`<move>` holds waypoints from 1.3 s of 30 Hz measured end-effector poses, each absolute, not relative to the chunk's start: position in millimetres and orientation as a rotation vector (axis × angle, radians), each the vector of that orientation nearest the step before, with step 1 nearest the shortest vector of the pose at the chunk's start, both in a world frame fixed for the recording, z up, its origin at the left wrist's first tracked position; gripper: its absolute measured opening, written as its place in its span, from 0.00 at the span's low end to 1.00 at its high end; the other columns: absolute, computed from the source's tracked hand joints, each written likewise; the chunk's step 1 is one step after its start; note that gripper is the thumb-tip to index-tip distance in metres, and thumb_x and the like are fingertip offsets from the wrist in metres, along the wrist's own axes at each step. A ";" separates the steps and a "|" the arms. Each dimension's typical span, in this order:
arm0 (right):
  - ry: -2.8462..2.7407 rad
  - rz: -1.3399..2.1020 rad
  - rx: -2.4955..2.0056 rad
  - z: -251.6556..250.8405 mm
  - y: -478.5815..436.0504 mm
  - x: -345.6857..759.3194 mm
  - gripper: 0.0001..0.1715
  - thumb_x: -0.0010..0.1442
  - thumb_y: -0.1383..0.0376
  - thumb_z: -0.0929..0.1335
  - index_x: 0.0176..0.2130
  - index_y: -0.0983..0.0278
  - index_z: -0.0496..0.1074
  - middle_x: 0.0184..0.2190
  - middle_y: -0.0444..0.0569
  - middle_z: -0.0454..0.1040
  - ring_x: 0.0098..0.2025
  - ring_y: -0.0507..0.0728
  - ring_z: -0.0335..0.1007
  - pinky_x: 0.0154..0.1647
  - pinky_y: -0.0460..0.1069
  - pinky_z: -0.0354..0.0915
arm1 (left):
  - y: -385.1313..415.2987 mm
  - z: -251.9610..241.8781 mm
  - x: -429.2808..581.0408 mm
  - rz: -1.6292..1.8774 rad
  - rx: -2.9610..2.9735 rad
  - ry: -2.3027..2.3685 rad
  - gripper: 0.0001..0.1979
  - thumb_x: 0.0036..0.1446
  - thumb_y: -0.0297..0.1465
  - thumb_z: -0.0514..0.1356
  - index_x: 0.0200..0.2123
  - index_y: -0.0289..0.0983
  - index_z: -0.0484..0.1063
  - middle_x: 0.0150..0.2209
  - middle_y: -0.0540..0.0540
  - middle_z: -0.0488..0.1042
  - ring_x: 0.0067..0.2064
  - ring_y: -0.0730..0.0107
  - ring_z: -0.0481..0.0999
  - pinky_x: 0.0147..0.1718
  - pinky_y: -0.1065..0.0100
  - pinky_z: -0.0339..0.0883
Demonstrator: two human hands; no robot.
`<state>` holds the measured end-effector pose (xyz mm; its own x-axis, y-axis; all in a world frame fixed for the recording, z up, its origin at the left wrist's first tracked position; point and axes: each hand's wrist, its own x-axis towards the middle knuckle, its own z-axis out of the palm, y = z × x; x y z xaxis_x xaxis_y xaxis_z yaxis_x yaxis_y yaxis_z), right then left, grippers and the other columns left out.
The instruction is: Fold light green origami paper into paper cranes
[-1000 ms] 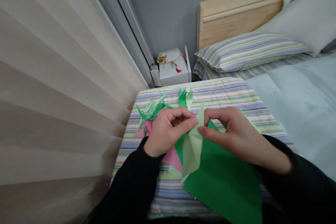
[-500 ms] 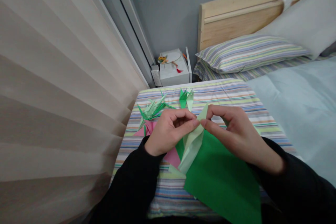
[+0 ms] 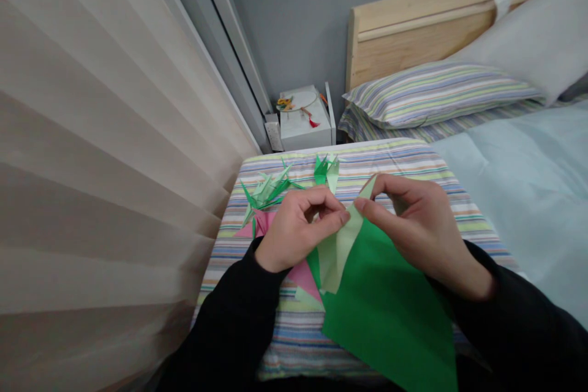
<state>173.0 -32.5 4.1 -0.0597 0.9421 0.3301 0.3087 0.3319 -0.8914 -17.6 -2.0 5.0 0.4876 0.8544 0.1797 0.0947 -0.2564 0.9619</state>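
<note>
A folded piece of pale green origami paper (image 3: 340, 248) is pinched between my two hands, over the striped cloth. My left hand (image 3: 303, 226) grips its left edge between thumb and forefinger. On the other side, my right hand (image 3: 408, 223) pinches near its pointed upper end. Beneath it lies a large dark green sheet of paper (image 3: 390, 312). Pink paper (image 3: 305, 278) shows partly from under my left hand. Several folded green paper cranes (image 3: 269, 190) lie beyond my left hand, and more green folded pieces (image 3: 326, 168) stand at the far edge.
The striped cloth (image 3: 289, 343) covers a small table. Beyond it stands a white cabinet (image 3: 305, 128) with a red tassel and cords on top. A pleated curtain (image 3: 114, 196) hangs on the left. The bed (image 3: 528, 159) with a striped pillow (image 3: 441, 95) is on the right.
My right hand has shifted slightly up and right along the pale green paper. The paper's lower end has swung up and now shows a flatter face. My left hand has barely moved.
</note>
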 end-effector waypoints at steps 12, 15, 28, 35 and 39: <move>-1.603 0.875 -1.128 6.4 -34.5 172.0 0.11 0.61 0.65 0.71 0.27 0.62 0.72 0.25 0.42 0.73 0.30 0.53 0.64 0.35 0.50 0.59 | -2.0 5.8 -19.5 0.878 1.675 0.787 0.13 0.53 0.35 0.70 0.23 0.35 0.72 0.25 0.50 0.68 0.30 0.71 0.66 0.31 0.67 0.57; -1.563 0.812 -1.131 4.5 -34.7 172.7 0.08 0.61 0.66 0.71 0.28 0.63 0.74 0.26 0.43 0.73 0.30 0.53 0.64 0.35 0.50 0.58 | -1.9 7.0 -18.6 0.885 1.662 0.786 0.14 0.53 0.35 0.70 0.23 0.35 0.72 0.25 0.50 0.68 0.29 0.72 0.66 0.31 0.67 0.57; -1.378 0.255 -1.107 -3.2 -31.6 170.2 0.13 0.59 0.71 0.73 0.25 0.61 0.72 0.23 0.40 0.72 0.26 0.52 0.65 0.31 0.50 0.61 | -2.4 -0.6 -26.9 1.076 1.989 0.584 0.45 0.50 0.63 0.63 0.63 0.40 0.72 0.62 0.36 0.74 0.63 0.44 0.71 0.60 0.50 0.66; -1.351 0.143 -1.023 -4.5 -32.4 165.1 0.13 0.60 0.72 0.73 0.26 0.60 0.72 0.26 0.43 0.76 0.31 0.54 0.71 0.35 0.51 0.65 | -5.4 -6.0 -10.4 1.564 2.277 0.928 0.08 0.56 0.25 0.70 0.41 0.37 0.81 0.39 0.44 0.83 0.41 0.66 0.82 0.43 0.64 0.75; -1.401 0.176 -1.049 -2.8 -36.1 161.4 0.11 0.61 0.71 0.72 0.28 0.60 0.72 0.26 0.42 0.75 0.29 0.54 0.71 0.34 0.51 0.68 | -4.5 -6.8 -8.8 1.698 2.271 1.008 0.04 0.56 0.22 0.68 0.33 0.36 0.80 0.30 0.48 0.81 0.32 0.71 0.79 0.34 0.69 0.73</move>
<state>161.4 -36.1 -2.8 0.2351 0.6621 0.7115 0.4654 0.5660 -0.6805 -8.8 -4.5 -6.8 0.1427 0.5772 0.8041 0.4291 -0.7681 0.4752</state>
